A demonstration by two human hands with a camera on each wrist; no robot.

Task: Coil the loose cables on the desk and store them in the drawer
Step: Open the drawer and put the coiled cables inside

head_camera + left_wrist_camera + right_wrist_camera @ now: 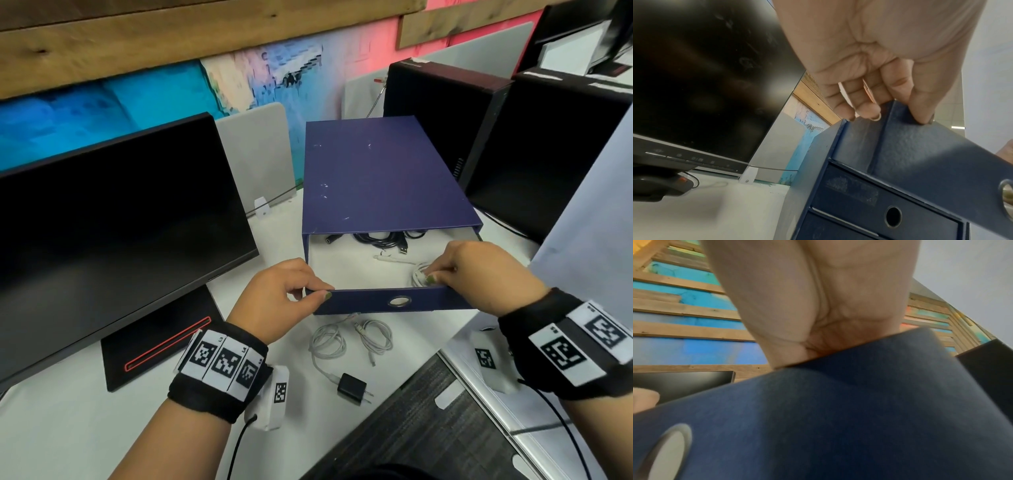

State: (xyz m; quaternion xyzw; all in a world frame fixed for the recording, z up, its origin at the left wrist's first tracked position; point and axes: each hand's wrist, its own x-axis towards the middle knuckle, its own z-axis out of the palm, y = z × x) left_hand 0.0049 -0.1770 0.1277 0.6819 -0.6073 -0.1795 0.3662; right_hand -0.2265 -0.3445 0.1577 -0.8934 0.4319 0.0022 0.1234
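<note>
A blue drawer unit (383, 171) stands on the white desk with its top drawer (376, 301) pulled out. My left hand (317, 294) pinches the left corner of the drawer front (920, 154), thumb outside and fingers behind. My right hand (435, 275) reaches over the front's right end, its curled fingers and thumb on a white coiled cable (418, 274) inside. In the right wrist view the drawer front (838, 402) hides those fingertips. A black cable bundle (387, 240) lies at the drawer's back. Two white coiled cables (327, 342) (375, 339) lie on the desk in front.
A black charger plug (351, 389) lies near the desk's front edge. A dark monitor (120, 222) and its base (154, 339) stand to the left. Black computer towers (548, 154) and a white panel (589, 222) close in on the right. Further closed drawers (890, 214) sit below.
</note>
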